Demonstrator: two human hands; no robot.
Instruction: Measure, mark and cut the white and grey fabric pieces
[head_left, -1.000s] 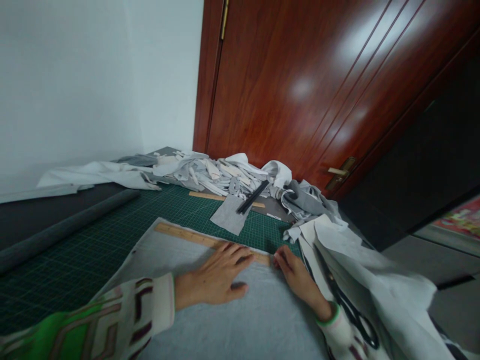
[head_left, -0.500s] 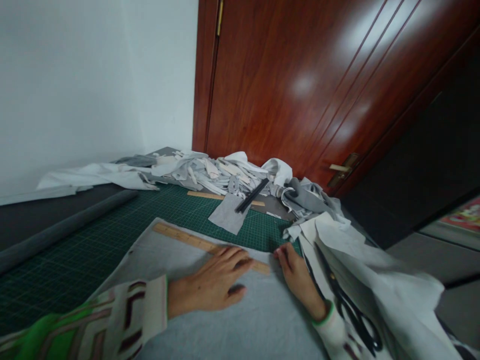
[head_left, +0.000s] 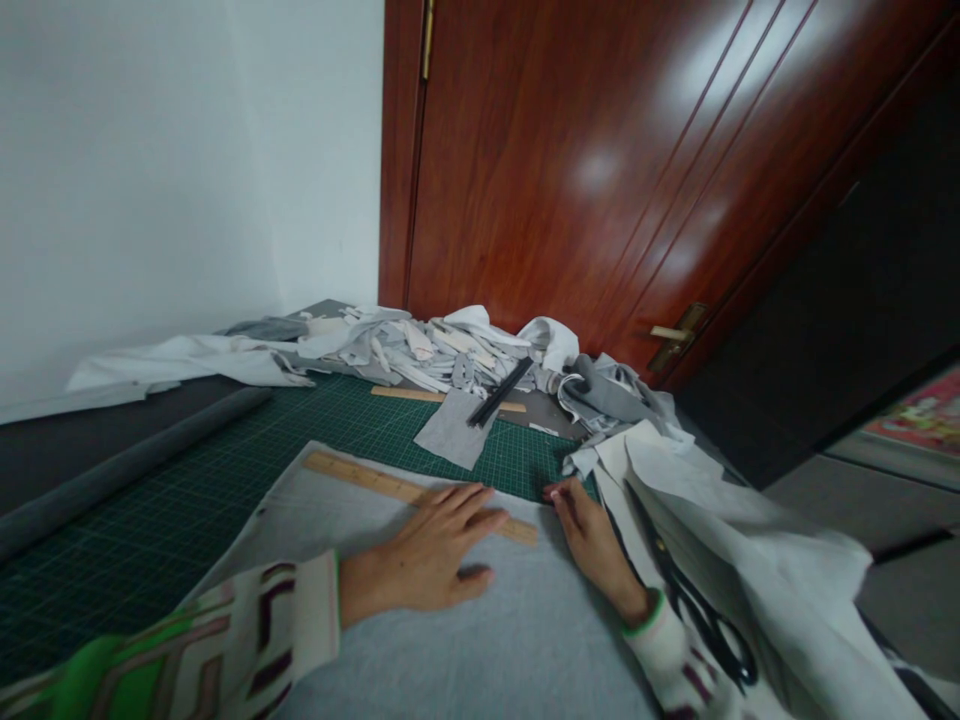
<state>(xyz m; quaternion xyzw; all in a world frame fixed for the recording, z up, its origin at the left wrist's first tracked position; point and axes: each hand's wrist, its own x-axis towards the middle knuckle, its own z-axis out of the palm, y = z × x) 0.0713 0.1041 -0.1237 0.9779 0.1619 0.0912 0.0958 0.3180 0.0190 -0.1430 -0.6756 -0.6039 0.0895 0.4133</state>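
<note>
A large piece of grey fabric (head_left: 465,660) lies flat on a green cutting mat (head_left: 341,415). My left hand (head_left: 431,550) rests palm down on it, fingers stretched out over a wooden ruler (head_left: 360,474) that lies slanting near the far edge. The ruler's middle is partly covered by those fingers. At the fabric's far right corner, my right hand (head_left: 592,540) has its thumb and fingers pinched together; what is between the fingertips is too small to make out. Black-handled scissors (head_left: 705,620) lie just right of my right wrist, on pale cloth.
A heap of grey and white fabric scraps (head_left: 442,350) runs along the back by the wooden door (head_left: 525,180). Black strips (head_left: 501,392) lie on a small grey cloth piece (head_left: 450,430), near another wooden ruler (head_left: 409,394). A dark roll (head_left: 135,465) lies left; loose white cloth (head_left: 765,510) is at right.
The view has shifted slightly. My left hand stays on the ruler, its fingers a little closer together. My right fingertips have moved slightly outward at the fabric's far edge.
</note>
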